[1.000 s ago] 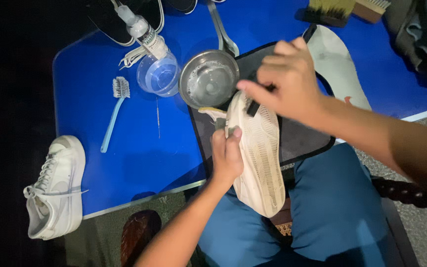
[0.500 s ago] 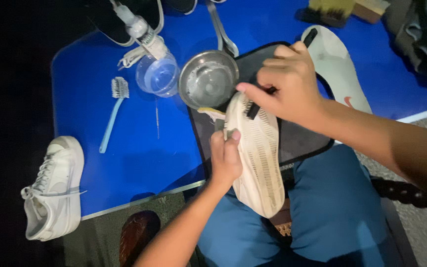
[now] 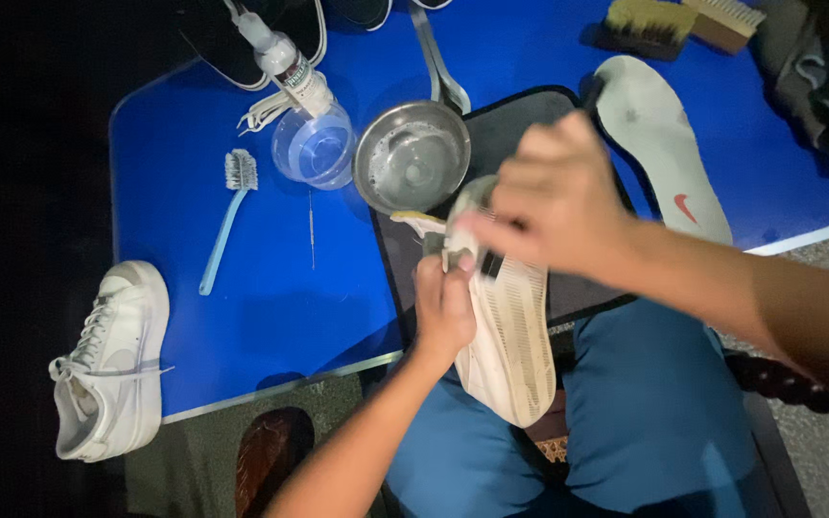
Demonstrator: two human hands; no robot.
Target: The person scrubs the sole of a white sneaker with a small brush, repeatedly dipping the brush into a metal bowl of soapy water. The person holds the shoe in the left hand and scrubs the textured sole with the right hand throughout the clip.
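Observation:
My left hand (image 3: 443, 305) grips the side of a white sneaker (image 3: 509, 336) turned sole-up over my lap at the blue table's near edge. My right hand (image 3: 554, 201) is over the shoe's toe end, fingers closed on a small dark brush (image 3: 489, 263) that touches the ribbed sole. The hand is blurred and hides most of the brush. A black mat (image 3: 520, 134) lies under the shoe's toe.
On the blue table (image 3: 261, 317): a steel bowl (image 3: 413, 157) with water, a clear spray bottle (image 3: 304, 115), a light blue toothbrush (image 3: 225, 217), a white insole (image 3: 662, 144), two wooden brushes (image 3: 683, 19). Another white sneaker (image 3: 112, 364) lies at the left.
My right hand has slid left and down along the sole with the brush. The left hand and shoe have stayed nearly still.

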